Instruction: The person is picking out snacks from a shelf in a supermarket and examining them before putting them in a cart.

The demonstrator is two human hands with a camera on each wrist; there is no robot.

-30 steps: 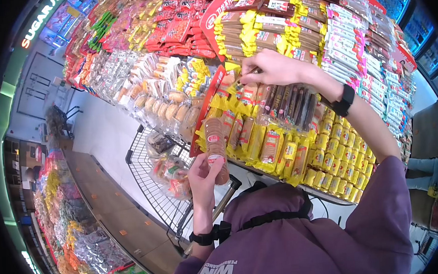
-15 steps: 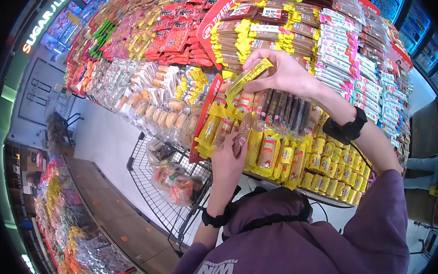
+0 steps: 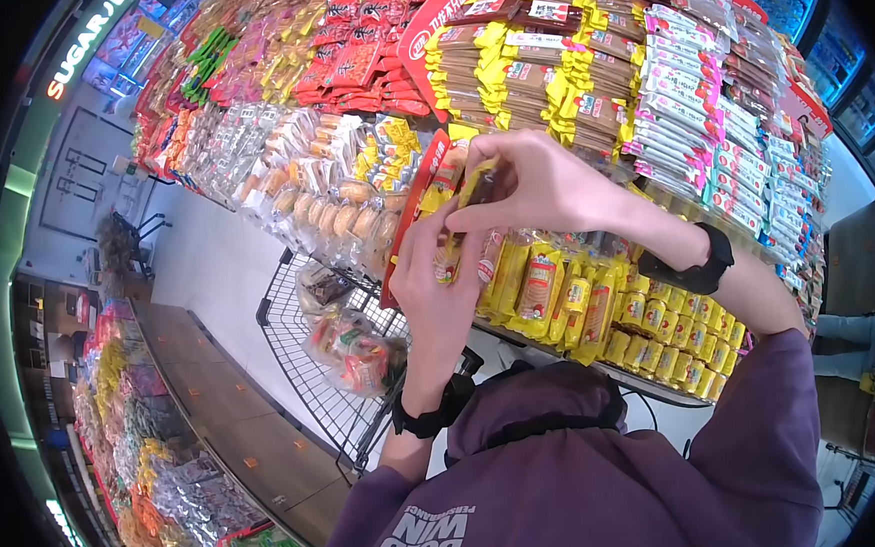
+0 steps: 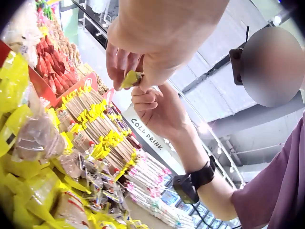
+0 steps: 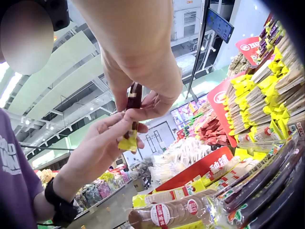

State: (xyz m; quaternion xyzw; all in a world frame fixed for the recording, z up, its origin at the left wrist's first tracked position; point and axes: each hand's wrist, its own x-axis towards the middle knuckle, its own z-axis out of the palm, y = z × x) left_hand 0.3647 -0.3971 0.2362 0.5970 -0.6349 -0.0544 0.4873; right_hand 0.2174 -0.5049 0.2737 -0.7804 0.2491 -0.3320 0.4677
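Note:
Both hands meet at a slim dark snack bar (image 5: pixel 135 95) in a wrapper with a yellow end (image 5: pixel 127 143). In the right wrist view, the right hand (image 5: pixel 143 71) grips the bar's upper part from above. Lower down, beside the yellow end, the fingers and thumb of the left hand (image 5: pixel 102 143) pinch it. The head view has the left hand (image 3: pixel 427 269) and right hand (image 3: pixel 547 187) close together over the display, partly hiding the bar. Below them lies a clear pack of round brown slices (image 5: pixel 178 212).
Yellow snack packs (image 3: pixel 539 292) fill the near bin, behind a red divider (image 5: pixel 200 169). Bundled brown sticks (image 3: pixel 536 77) and red bags (image 3: pixel 355 63) lie farther back. A wire shopping cart (image 3: pixel 286 328) holding bagged goods stands at left.
The left hand has lowered the pack of round slices to the display and let it go, then come up to the bar. The right hand has lifted the bar off the display, turning it.

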